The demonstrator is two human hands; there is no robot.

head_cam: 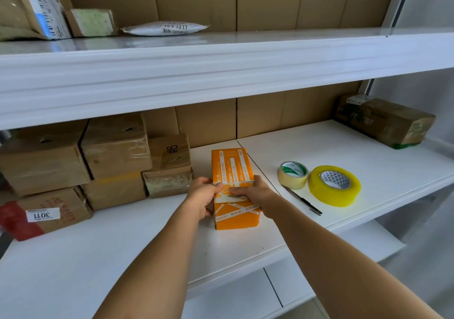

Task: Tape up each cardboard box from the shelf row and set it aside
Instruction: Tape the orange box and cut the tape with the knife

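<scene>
the orange box (233,186) sits on the white shelf (319,146), and everything else is best placed from it. both hands press on its top near edge: the left hand (202,195) wraps the near left corner with its fingers curled down the side, and the right hand (255,193) clamps the near right corner, thumbs meeting over the flap seam. so both hands are closed on the box, holding its flaps down.

left of the box and almost touching it stands the stack of brown boxes (98,161), already wrapped in clear tape. right of the box, set apart, lie the small tape roll (292,175), the large yellow tape roll (334,185) just beyond it, and a utility knife (303,200) between the rolls and the box. far right at the back rests another brown box (383,120).

this looks like the step of closing the flaps before sealing. the next move probably calls for one hand to keep the flaps pinned while the other reaches right for a tape roll.
</scene>
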